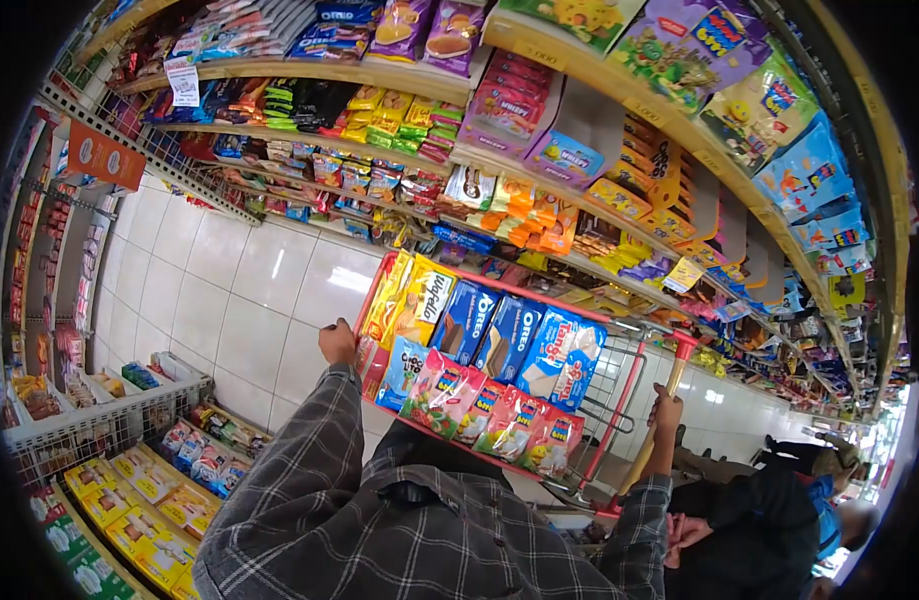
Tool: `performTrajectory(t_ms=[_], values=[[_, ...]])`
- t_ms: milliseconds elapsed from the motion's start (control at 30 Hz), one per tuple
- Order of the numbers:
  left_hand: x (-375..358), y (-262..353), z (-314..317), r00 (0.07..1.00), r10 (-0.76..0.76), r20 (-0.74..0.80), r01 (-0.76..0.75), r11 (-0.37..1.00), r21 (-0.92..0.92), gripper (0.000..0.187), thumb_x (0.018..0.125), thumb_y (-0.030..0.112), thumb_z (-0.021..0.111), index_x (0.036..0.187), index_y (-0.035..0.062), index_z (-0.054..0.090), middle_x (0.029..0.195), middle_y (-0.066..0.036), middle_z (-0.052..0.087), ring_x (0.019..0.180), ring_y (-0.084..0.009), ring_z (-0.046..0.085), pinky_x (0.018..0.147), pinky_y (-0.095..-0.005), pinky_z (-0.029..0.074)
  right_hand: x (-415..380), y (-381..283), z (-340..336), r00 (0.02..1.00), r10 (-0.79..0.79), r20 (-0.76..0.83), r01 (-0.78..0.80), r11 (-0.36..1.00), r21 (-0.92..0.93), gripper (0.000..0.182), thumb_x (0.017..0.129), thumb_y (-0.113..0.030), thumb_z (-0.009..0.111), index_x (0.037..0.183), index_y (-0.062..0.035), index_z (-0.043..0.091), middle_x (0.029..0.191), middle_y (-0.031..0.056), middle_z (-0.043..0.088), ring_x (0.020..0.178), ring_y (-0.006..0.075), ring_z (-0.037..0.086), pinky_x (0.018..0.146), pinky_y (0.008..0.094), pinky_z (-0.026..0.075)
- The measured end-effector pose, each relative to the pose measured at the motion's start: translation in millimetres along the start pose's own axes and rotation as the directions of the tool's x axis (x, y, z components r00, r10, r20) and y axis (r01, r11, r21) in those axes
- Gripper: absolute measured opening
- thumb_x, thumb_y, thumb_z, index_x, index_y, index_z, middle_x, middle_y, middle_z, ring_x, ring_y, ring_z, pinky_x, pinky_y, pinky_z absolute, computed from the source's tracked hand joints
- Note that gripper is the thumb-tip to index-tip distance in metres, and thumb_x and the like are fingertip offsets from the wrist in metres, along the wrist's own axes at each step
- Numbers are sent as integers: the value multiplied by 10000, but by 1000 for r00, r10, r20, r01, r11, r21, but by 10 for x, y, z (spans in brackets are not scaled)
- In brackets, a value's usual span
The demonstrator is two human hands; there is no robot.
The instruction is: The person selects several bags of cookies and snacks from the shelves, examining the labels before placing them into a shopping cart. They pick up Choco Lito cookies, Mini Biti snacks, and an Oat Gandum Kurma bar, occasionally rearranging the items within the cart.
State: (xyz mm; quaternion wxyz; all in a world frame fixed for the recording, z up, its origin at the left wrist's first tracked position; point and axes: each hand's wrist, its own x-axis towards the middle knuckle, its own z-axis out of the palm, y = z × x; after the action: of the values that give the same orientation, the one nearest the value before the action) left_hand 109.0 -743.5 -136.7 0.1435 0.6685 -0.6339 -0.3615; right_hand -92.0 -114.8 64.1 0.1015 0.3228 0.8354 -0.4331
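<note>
My left hand (338, 342) is closed at the left edge of a red shopping basket (373, 290). My right hand (666, 408) wraps round the handle (639, 465) of a shopping cart (619, 400), whose wire frame carries the basket. Inside stand a yellow Wafello pack (425, 300), two blue Oreo packs (466, 318), (509, 338) and a blue-and-white Tango wafer pack (562, 358). In front of them are a light blue pack (405, 374) and several red candy bags (444, 390). Plaid sleeves cover both my arms.
Shelves of snacks (549, 150) curve along the far side and right. White floor tiles (269, 265) run to the left, beside wire racks (89, 435) of packets. Yellow boxes (139, 535) sit at lower left. At the right edge, another person (829, 515) is close by.
</note>
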Motion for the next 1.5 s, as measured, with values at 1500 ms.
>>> performTrajectory(t_ms=[1500], values=[[2053, 246, -1175, 991, 49, 122, -59, 995, 81, 454, 814, 334, 566, 867, -99, 693, 916, -326, 665, 907, -463, 656, 844, -479, 502, -1653, -207, 1653, 934, -293, -206, 205, 910, -361, 403, 806, -328, 729, 833, 50, 592, 576, 132, 573, 446, 254, 579, 432, 398, 449]])
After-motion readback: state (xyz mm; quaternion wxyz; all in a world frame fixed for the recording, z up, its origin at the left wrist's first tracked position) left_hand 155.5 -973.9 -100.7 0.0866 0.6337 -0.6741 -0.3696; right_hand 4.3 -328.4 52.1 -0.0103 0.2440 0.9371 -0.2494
